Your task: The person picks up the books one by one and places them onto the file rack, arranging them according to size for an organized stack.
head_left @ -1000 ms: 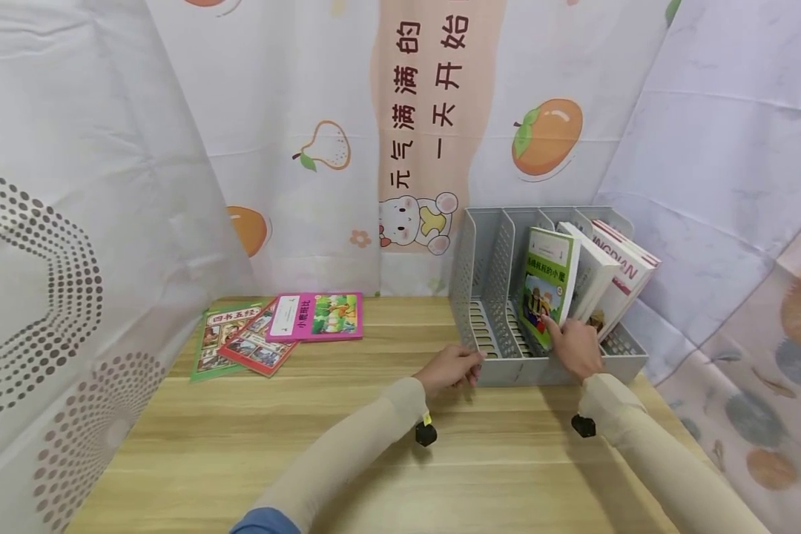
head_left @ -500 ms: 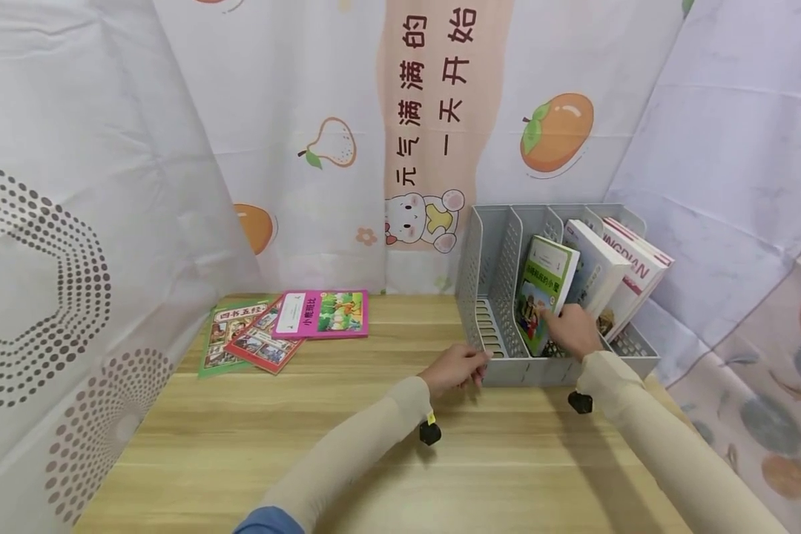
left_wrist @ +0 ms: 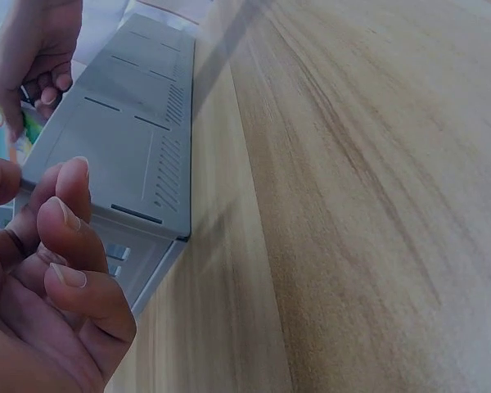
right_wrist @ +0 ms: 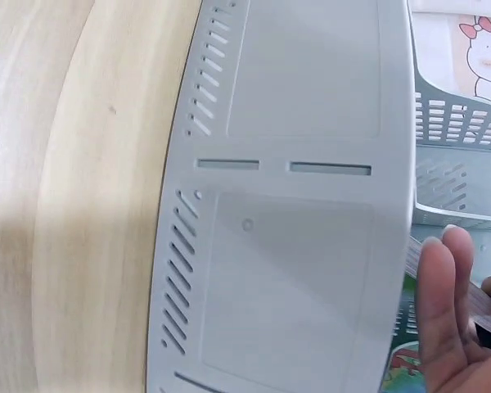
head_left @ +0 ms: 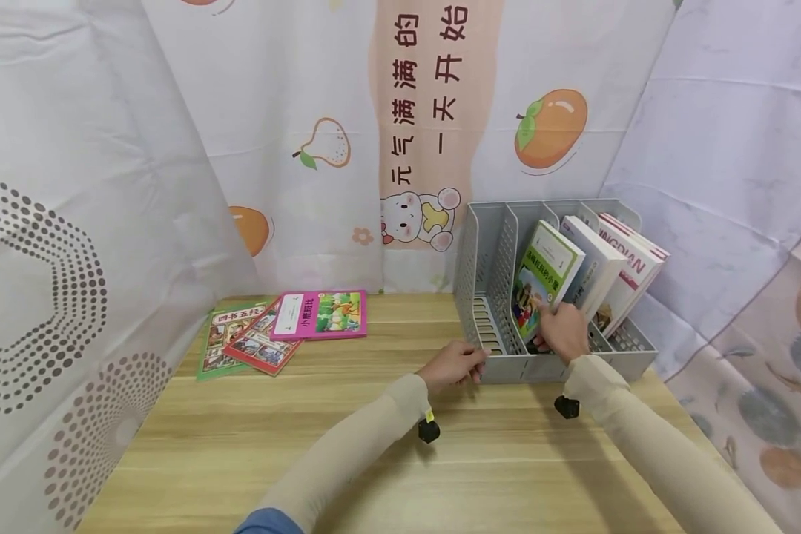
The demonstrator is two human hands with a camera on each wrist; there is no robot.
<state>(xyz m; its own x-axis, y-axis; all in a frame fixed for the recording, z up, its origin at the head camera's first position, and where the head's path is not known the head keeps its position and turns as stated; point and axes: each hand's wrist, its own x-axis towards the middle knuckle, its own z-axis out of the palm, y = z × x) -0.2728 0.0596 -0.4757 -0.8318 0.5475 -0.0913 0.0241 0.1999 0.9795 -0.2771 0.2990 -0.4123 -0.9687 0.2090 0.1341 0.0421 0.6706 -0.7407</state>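
A grey plastic desk file rack (head_left: 503,368) with several slots stands at the back right of the table. Its front left corner is pinched by my left hand (head_left: 450,365); the left wrist view has that hand's thumb and forefinger at the rim (left_wrist: 26,182), the other fingers curled below. My right hand (head_left: 564,331) grips a green-covered book (head_left: 555,256) low down, thumb on its cover and fingers behind. That book stands in a middle slot, leaning right. Only its page edge (right_wrist: 484,303) and a bit of cover show in the right wrist view.
A thick white book (head_left: 604,271) and white books with red lettering (head_left: 630,263) lean in the slots further right. At the table's left back lie a pink book (head_left: 319,315), a red book (head_left: 263,347) and a green one (head_left: 220,348). Patterned cloth hangs behind.
My right hand has shifted slightly up and left with the green book, whose lower end has moved left so it leans more to the right. My left hand keeps the rack's corner.
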